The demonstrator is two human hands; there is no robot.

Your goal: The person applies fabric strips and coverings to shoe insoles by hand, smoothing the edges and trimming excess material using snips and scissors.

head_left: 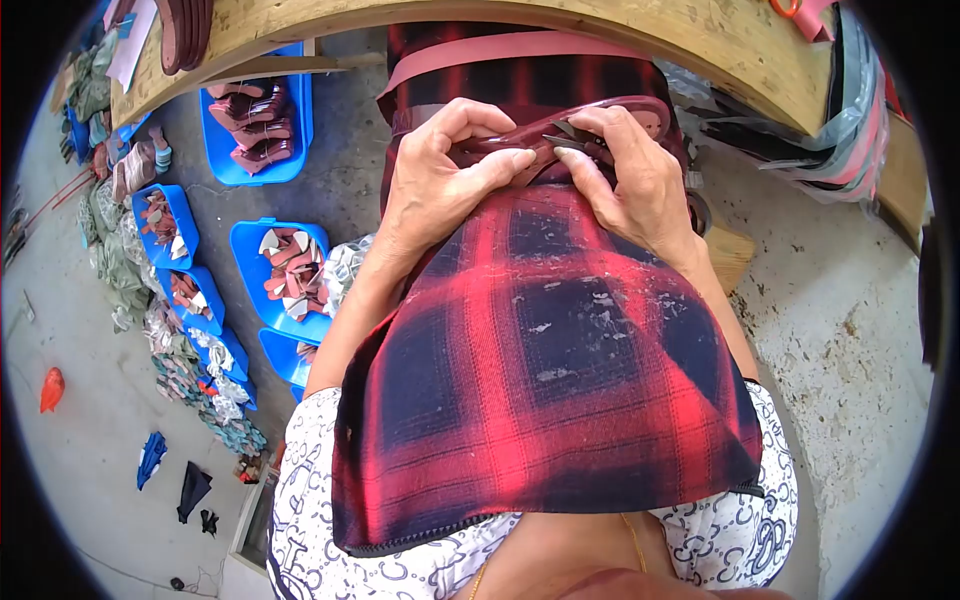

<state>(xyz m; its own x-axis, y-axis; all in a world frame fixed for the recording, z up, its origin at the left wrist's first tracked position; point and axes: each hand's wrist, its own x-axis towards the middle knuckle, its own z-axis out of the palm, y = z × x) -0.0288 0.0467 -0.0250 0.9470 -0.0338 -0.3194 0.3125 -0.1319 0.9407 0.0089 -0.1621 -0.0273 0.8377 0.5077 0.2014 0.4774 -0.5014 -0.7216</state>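
Note:
A dark red glossy strip curves between my two hands, above the lap. My left hand pinches its left part between thumb and fingers. The thumb and forefinger of my right hand close on the strip's right side, where a small pointed metallic piece shows beside the fingertips; what that piece is cannot be made out. Under the hands lies a red and black checked cloth with pale flakes on it. A pink band crosses the dark checked fabric beyond the hands.
A wooden table edge arches across the top. Blue trays with dark red pieces stand at the left, beside more blue bins and heaped bundles. Clear plastic bags hang at the right. A red item lies on the floor.

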